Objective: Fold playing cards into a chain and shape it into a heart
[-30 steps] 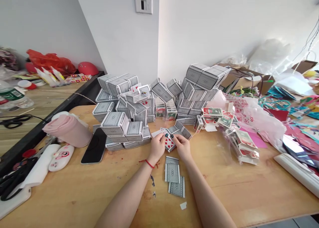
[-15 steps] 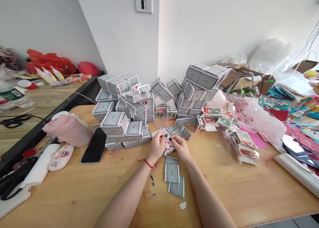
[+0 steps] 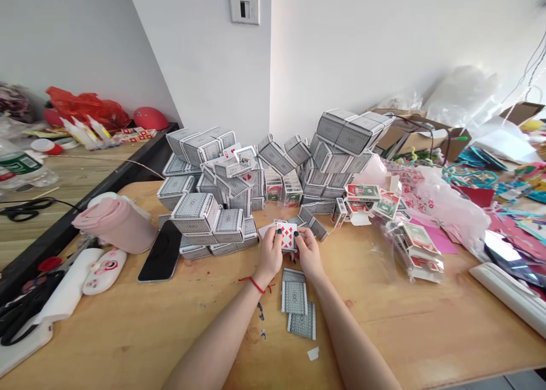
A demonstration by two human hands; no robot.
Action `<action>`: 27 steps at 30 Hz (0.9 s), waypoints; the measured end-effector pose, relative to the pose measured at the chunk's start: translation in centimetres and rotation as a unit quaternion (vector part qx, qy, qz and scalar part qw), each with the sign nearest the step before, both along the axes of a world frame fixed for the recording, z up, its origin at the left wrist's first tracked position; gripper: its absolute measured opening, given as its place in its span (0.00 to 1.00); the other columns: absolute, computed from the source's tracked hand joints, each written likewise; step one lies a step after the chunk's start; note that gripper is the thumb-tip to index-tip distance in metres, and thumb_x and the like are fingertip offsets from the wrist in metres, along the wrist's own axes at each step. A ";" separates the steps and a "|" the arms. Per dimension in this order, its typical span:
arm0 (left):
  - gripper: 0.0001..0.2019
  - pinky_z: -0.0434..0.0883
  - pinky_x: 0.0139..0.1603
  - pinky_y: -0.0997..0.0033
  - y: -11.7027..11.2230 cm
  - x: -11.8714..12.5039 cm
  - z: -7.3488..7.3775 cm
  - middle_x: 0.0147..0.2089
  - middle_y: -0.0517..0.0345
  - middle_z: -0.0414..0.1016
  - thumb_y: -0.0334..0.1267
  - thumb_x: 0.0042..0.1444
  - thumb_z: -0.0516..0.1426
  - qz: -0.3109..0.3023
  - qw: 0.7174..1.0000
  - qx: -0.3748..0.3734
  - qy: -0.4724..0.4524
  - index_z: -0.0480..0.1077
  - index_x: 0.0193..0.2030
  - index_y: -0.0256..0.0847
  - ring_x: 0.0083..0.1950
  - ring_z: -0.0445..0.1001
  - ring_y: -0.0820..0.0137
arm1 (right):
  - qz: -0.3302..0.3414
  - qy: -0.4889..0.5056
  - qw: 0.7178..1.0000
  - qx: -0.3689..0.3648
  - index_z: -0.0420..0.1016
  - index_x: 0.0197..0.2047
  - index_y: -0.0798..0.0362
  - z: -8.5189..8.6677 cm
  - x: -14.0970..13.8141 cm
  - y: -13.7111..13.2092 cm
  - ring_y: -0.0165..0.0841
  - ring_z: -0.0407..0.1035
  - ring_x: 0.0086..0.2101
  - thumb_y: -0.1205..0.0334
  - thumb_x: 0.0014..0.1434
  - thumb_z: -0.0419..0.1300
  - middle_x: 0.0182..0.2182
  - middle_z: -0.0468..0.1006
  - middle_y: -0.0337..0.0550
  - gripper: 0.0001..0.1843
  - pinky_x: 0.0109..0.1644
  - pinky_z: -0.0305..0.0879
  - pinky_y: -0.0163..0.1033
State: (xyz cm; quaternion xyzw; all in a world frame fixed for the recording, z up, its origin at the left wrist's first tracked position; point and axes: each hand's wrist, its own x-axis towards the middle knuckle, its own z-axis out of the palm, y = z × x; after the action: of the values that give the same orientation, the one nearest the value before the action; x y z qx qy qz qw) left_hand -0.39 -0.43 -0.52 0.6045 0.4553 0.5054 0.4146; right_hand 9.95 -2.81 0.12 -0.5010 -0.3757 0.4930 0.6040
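My left hand [image 3: 269, 254] and my right hand [image 3: 307, 253] meet at the middle of the wooden table [image 3: 128, 333]. Together they pinch a playing card [image 3: 287, 235] with red diamonds, held upright and facing me. More cards seem to sit behind it in my fingers, but I cannot make them out. Just below my wrists lie three face-down cards [image 3: 297, 305] with grey patterned backs. A red string circles my left wrist.
A big heap of grey card decks [image 3: 222, 191] fills the back of the table. Red and green card boxes [image 3: 384, 208] lie to the right beside plastic bags. A black phone [image 3: 161, 252], a pink roll [image 3: 115, 222] and scissors [image 3: 21, 310] sit on the left.
The red diamond card has turned from tilted and low to upright, raised slightly between both hands. My hands shifted a little toward the deck heap.
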 end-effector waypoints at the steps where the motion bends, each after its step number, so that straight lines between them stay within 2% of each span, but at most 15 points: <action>1: 0.08 0.64 0.37 0.71 0.0 0.0 0.0 0.34 0.56 0.69 0.36 0.56 0.46 0.006 1.000 -0.004 -0.003 0.65 0.34 0.39 0.34 0.66 0.70 | 0.009 0.004 1.000 -0.003 0.59 0.37 0.49 0.0 -0.1 0.0 0.23 0.54 0.10 0.50 0.52 0.55 0.14 0.63 0.27 0.14 0.11 0.49 0.28; 3: 0.08 0.64 0.34 0.73 -0.1 0.1 0.0 0.32 0.57 0.68 0.36 0.56 0.45 0.029 0.999 -0.017 -0.012 0.64 0.34 0.39 0.32 0.66 0.72 | 0.026 0.015 1.000 -0.009 0.58 0.38 0.48 0.0 -0.4 -0.1 0.24 0.55 0.09 0.50 0.52 0.55 0.14 0.64 0.27 0.14 0.10 0.49 0.28; 7: 0.08 0.61 0.30 0.75 0.0 0.0 0.2 0.26 0.61 0.64 0.34 0.55 0.45 0.064 0.997 -0.031 -0.008 0.61 0.28 0.40 0.28 0.62 0.73 | 0.045 0.040 0.998 -0.021 0.56 0.35 0.48 -0.2 -0.9 -0.2 0.24 0.55 0.08 0.50 0.52 0.54 0.12 0.63 0.25 0.13 0.09 0.49 0.28; 11: 0.08 0.61 0.29 0.75 0.0 -0.1 0.3 0.25 0.61 0.64 0.33 0.54 0.44 0.051 0.998 -0.028 -0.008 0.61 0.27 0.40 0.27 0.61 0.74 | 0.055 0.074 0.995 -0.028 0.53 0.33 0.47 -0.5 -1.1 -0.2 0.25 0.56 0.08 0.52 0.51 0.54 0.13 0.62 0.24 0.13 0.08 0.47 0.27; 19: 0.09 0.63 0.32 0.74 0.0 0.0 0.3 0.29 0.59 0.67 0.32 0.54 0.44 0.047 0.998 -0.024 -0.017 0.64 0.33 0.39 0.30 0.65 0.72 | 0.062 0.086 0.994 -0.029 0.57 0.39 0.47 -0.1 -1.1 -0.1 0.24 0.56 0.09 0.54 0.50 0.54 0.15 0.64 0.25 0.13 0.10 0.50 0.28; 27: 0.08 0.62 0.29 0.75 0.2 -0.3 0.3 0.26 0.60 0.66 0.32 0.53 0.44 0.057 0.998 -0.025 0.004 0.62 0.28 0.40 0.27 0.63 0.73 | 0.081 0.127 0.988 -0.028 0.59 0.39 0.47 -0.2 -1.1 0.0 0.24 0.56 0.09 0.55 0.49 0.54 0.15 0.64 0.26 0.14 0.10 0.51 0.29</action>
State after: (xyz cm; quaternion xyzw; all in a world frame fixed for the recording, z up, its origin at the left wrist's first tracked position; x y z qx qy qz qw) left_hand -0.70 -0.21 -0.24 0.5695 0.5028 0.5142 0.3981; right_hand 8.89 -2.79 -0.05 -0.4190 -0.3214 0.6105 0.5903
